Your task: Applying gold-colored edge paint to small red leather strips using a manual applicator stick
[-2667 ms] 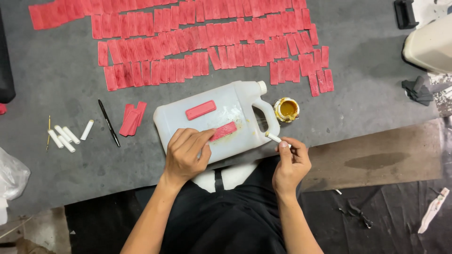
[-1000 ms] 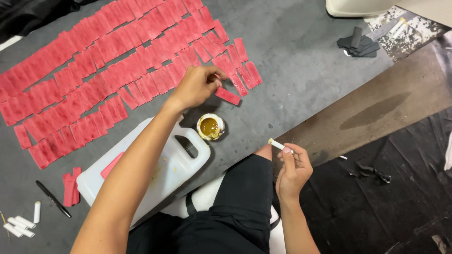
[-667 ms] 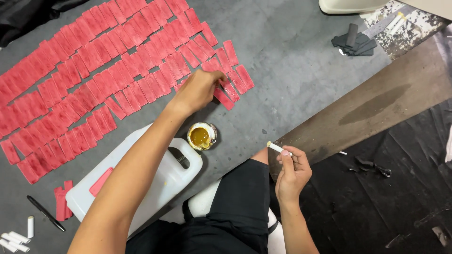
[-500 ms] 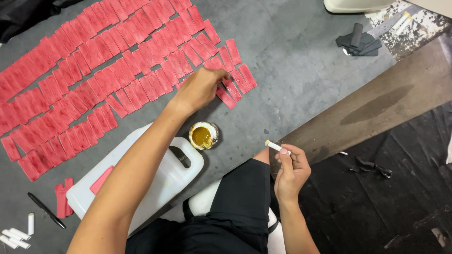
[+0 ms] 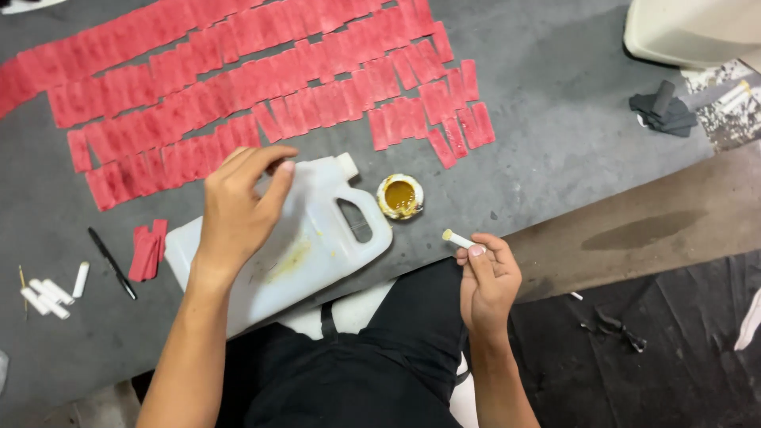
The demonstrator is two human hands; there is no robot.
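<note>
The grey worktop (image 5: 555,119) carries most of what is finished: several long rows of red paper strips (image 5: 261,87) lie side by side across its far half, overlapping slightly, with the last few at the right end of the rows set at a slant. Nearer the person, a white plastic jug (image 5: 317,238) lies on its side as a working surface, its top face bare of strips and smeared with yellowish glue. The left hand (image 5: 238,210) hovers over the jug's upper left part, fingers loosely curled and holding nothing that can be seen. A small pile of unlaid red strips (image 5: 147,250) waits just left of the jug, so by the look of it a little remains against the many already laid out. A small open pot of amber glue (image 5: 399,196) stands just right of the jug's handle. The right hand (image 5: 487,277), near the worktop's edge, pinches a short white stick (image 5: 458,238) between thumb and fingers. More white sticks (image 5: 49,293) lie at the far left beside a black pen (image 5: 111,263).
</note>
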